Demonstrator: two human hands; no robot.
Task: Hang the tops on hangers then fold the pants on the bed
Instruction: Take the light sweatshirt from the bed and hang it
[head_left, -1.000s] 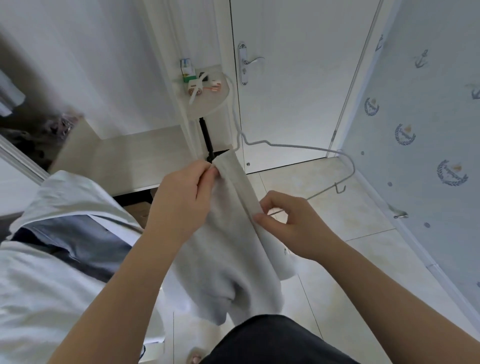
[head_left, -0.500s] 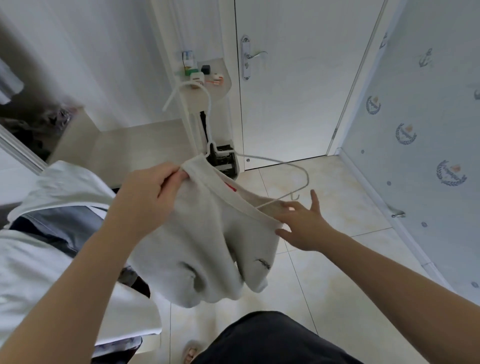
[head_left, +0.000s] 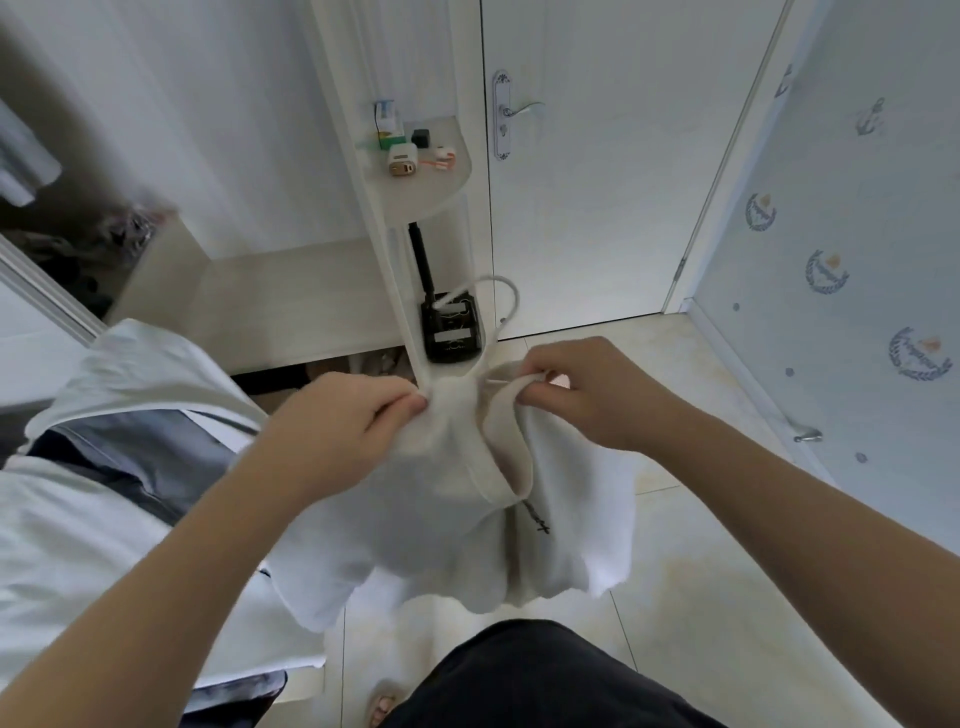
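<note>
The left hand (head_left: 337, 421) and right hand (head_left: 582, 389) pinch the neck of the white top (head_left: 452, 514), fingers (head_left: 402, 404) curled on cloth. Tug both shoulders evenly over the hanger (head_left: 491, 279) (only its hook shows).

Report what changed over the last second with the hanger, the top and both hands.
The arm of the hanger, which stuck out to the right, has gone inside the white top; only the hook shows above the neckline. The right hand opened, then pinched the collar. The left hand still grips the top's other side.
</note>
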